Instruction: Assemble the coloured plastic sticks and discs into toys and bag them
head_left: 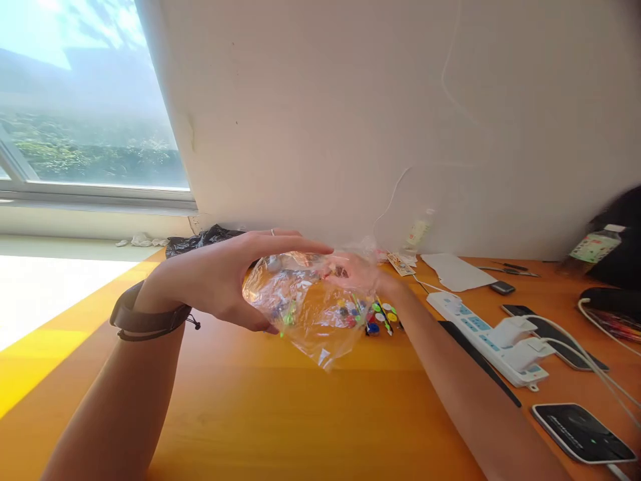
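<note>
A crumpled clear plastic bag (320, 334) hangs above the table, between my two hands. My left hand (225, 280) curves around its left side, thumb below and fingers above, gripping the film. A ring and a dark wrist strap show on that arm. Through the plastic I see my right hand (353, 270) with its fingers curled; whether it is inside or behind the bag, and what it holds, I cannot make out. Small coloured pieces (380, 317), in blue, green, yellow and white, lie on the table behind the bag, some seen through it.
On the right are a white power strip (485, 337) with plugged chargers, a phone (583, 433), a second dark device (555, 337) and loose cables. White paper (461, 272) and a bottle (419, 230) stand near the wall. A black plastic bag (205, 239) lies at the back left.
</note>
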Demonstrator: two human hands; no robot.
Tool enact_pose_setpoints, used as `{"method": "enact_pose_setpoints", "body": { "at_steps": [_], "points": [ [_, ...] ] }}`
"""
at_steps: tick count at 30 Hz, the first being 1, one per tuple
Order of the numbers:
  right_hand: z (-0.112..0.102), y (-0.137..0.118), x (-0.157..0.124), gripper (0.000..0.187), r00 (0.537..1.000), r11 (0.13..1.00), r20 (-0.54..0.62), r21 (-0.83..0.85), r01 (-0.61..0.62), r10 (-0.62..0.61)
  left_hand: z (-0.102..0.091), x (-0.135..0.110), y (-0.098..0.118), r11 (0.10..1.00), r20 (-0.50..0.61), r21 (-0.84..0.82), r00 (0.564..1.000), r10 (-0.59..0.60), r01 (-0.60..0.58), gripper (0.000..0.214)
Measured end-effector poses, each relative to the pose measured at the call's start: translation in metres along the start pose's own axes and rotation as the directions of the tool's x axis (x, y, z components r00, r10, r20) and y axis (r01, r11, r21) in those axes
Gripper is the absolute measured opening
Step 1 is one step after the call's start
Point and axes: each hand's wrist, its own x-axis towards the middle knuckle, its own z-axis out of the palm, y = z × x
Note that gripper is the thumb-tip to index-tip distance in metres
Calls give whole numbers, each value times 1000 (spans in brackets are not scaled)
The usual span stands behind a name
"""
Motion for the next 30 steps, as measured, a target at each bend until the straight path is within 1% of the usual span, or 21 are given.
{"method": "enact_pose_setpoints", "body": {
  "at_steps": [2,4,6,8,9,11,13,14,15,16,18,20,22,25,28,30],
  "points": [
    [-19,-9,-8,13,996,999,-85,33,-13,15,0,0,5,1000,-2,26,1000,7,-7,92],
    [-37,-19,-17,14,980,992,-194,123,-17,41,-1,-1,8,999,1,33,1000,6,-6,94],
    [-52,-31,-26,14,953,962,-304,267,65,20,-1,-1,7,1000,-6,25,1000,0,0,94],
    [-64,-45,-34,15,906,914,-424,360,186,-17,0,-1,3,1000,-16,15,1000,-9,9,92],
    [-68,-52,-38,15,876,894,-481,376,246,-38,0,0,-1,1000,-20,15,1000,-13,14,91],
    [-73,-67,-45,15,797,870,-601,353,343,-70,2,1,-11,999,-25,25,999,-20,21,90],
    [-74,-82,-52,16,713,862,-696,310,400,-80,6,4,-21,999,-36,41,999,-32,33,90],
    [-73,-89,-55,16,690,860,-720,298,414,-82,8,5,-26,998,-43,48,998,-46,48,91],
    [-72,-95,-58,16,681,858,-728,293,422,-86,10,7,-31,997,-47,53,997,-55,58,91],
    [-71,-101,-61,16,685,858,-722,290,425,-95,12,9,-35,996,-55,56,997,-60,63,92],
    [-67,-109,-64,13,719,870,-686,283,403,-111,18,13,-40,996,-82,71,995,-54,60,92],
    [-64,-111,-64,10,756,893,-643,263,365,-120,26,19,-42,994,-132,99,990,-43,56,90],
    [-62,-111,-63,9,781,914,-611,234,331,-127,35,24,-42,989,-199,130,979,-40,67,88],
    [-62,-107,-62,7,800,941,-587,185,282,-125,49,32,-43,983,-289,169,957,-18,70,85],
    [-63,-104,-62,6,809,962,-575,134,239,-121,63,39,-47,983,-334,183,942,33,31,86],
    [-65,-104,-63,9,830,973,-538,69,221,-150,71,41,-51,983,-365,180,930,47,21,86]
  ]
}}
